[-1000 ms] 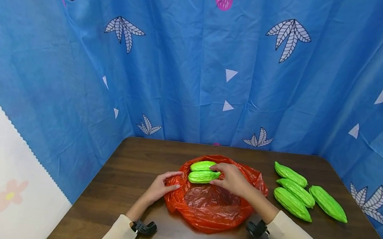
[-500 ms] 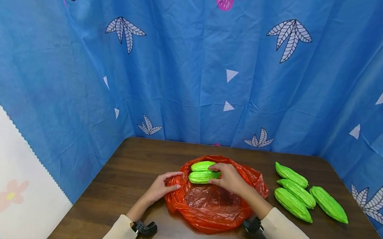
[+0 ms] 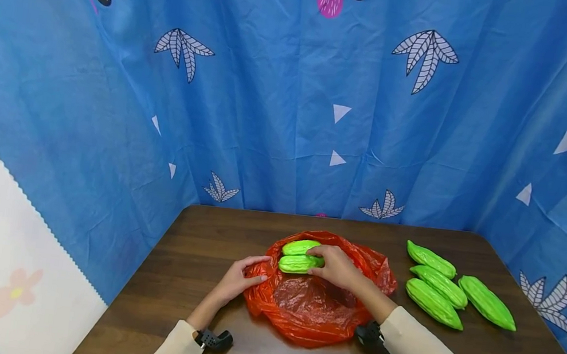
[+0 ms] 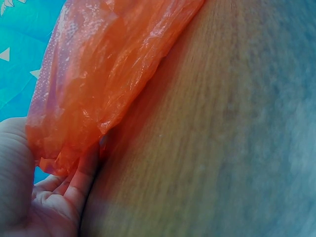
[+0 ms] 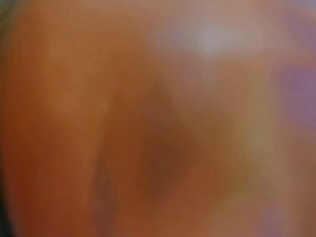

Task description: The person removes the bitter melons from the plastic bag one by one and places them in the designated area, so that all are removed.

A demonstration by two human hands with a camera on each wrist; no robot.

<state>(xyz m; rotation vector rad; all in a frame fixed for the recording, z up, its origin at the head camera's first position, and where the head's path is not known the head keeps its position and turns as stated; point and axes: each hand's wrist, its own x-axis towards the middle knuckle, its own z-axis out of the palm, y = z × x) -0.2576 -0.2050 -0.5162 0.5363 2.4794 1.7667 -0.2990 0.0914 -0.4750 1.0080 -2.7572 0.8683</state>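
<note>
A red plastic bag (image 3: 307,318) lies spread open on the table, with two bright green bitter melons inside at its far left. My left hand (image 3: 235,278) pinches the bag's left rim between thumb and fingers; in the left wrist view this hand (image 4: 54,202) has the thin plastic between them. My right hand (image 3: 337,268) reaches into the bag and grips the right end of the nearer bitter melon (image 3: 297,264), hiding its tip. The farther bitter melon (image 3: 299,247) lies right alongside it. The right wrist view is a reddish blur.
Several more bitter melons (image 3: 434,303) lie on the right side of the dark wooden table (image 3: 221,225). One bitter melon (image 3: 487,302) rests a little apart, at their right. A blue patterned curtain (image 3: 269,112) hangs behind the table and along its sides.
My right wrist and forearm have shifted slightly left and toward the bag, while the fingers stay on the nearer bitter melon. My left hand and the bag have hardly moved.
</note>
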